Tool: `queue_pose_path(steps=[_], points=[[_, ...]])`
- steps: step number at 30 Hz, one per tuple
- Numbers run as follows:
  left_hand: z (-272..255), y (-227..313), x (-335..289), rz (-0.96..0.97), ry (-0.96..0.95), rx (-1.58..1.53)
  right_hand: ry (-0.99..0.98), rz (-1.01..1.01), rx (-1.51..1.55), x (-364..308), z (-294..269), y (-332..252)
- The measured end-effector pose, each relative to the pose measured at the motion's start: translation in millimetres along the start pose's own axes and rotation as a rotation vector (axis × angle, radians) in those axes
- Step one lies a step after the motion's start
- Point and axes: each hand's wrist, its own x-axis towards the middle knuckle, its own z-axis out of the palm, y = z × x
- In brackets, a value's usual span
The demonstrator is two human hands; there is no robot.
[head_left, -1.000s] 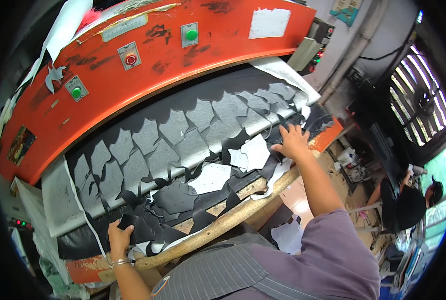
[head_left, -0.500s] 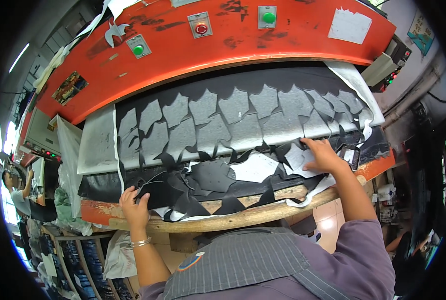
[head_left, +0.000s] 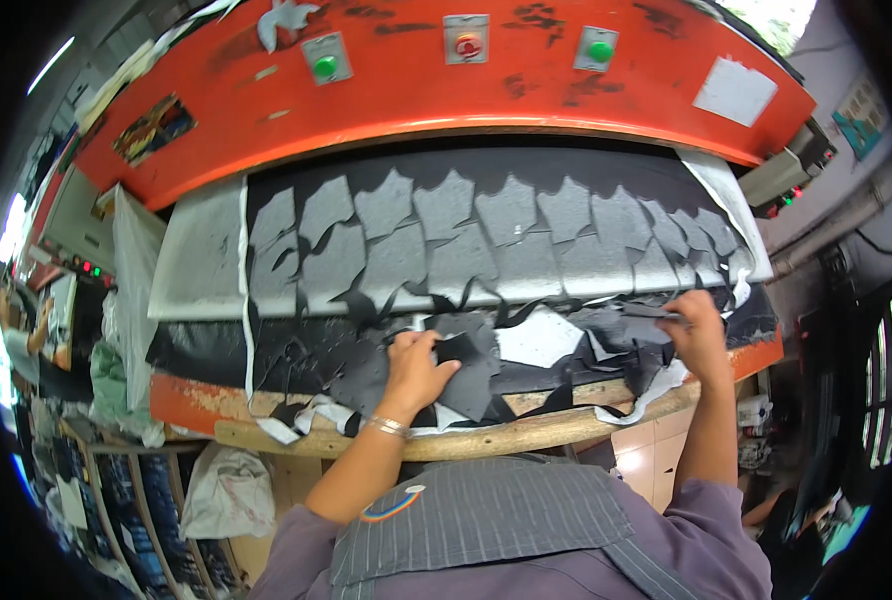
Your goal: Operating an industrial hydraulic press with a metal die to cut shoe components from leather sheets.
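My left hand has its fingers bent over a dark grey cut piece of sheet material at the front edge of the press bed; part of the piece is hidden under the hand. At the right, my right hand pinches the edge of a grey cut piece lying among dark scraps. A white cut piece lies between the hands. Beyond them spreads a black sheet with several cut grey shapes side by side and thin black offcut strips hanging toward me.
An orange press beam with green and red buttons spans the far side. A wooden rail borders the near edge. White strips edge the black sheet. A rack and a white sack stand below left. Another person is far left.
My left hand has moved right, from the left end of the scraps onto the dark grey pieces. My right hand has closed on a grey piece. The view has turned slightly.
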Motion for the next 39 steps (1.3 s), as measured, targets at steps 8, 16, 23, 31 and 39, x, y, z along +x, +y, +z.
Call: queue_pose_path(steps=[8,16,23,31,39], points=[[-26,28,-17,0.258,-0.160,-0.250,-0.452,0.340,0.917,22,63,-43],[-97,-63,-25,-0.271,0.008,-0.326,-0.438,0.247,0.016,30,145,-77],[-91,-76,-15,-0.063,0.046,-0.089,-0.550,0.398,-0.214,32,139,-88],[-86,-101,-14,0.042,0.067,-0.288,-0.256,0.195,0.088,-13,111,-126],[-147,-28,-29,0.679,0.078,-0.195,-0.185,-0.195,1.009,-27,101,-191]])
